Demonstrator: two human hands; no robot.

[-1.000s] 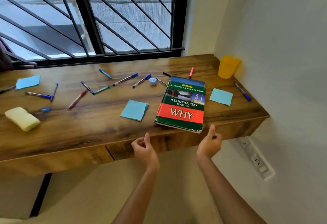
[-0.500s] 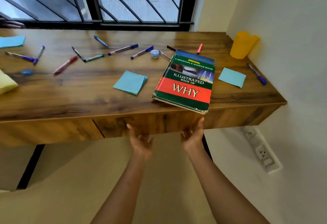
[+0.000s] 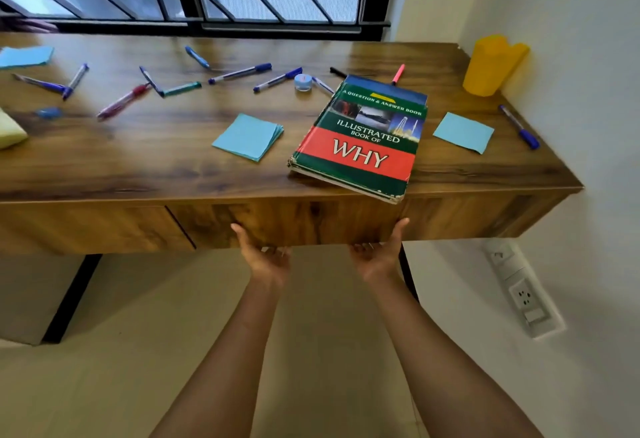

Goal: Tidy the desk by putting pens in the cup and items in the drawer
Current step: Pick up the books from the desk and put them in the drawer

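Observation:
My left hand [image 3: 266, 257] and my right hand [image 3: 379, 254] are palm-up under the lower edge of the wooden drawer front [image 3: 311, 219]. Their fingers curl beneath the edge and the thumbs lie against its face; the drawer is closed. On the desk [image 3: 156, 160] above lie a green and red book [image 3: 363, 140] overhanging the front edge, two blue sticky-note pads [image 3: 247, 136] [image 3: 464, 132], and several scattered pens [image 3: 239, 73]. A yellow cup [image 3: 490, 65] stands in the back right corner, with a blue pen [image 3: 519, 126] in front of it.
A small round blue-lidded pot [image 3: 303, 81] sits among the pens. A yellow cloth [image 3: 8, 129] and another blue note [image 3: 26, 56] lie at the left. A white wall with a socket strip [image 3: 523, 294] closes off the right side. A barred window runs behind the desk.
Both hands have dropped from in front of the desk edge to under the drawer front, turned palm-up and hooked onto its lower edge. The camera has moved closer and tilted down.

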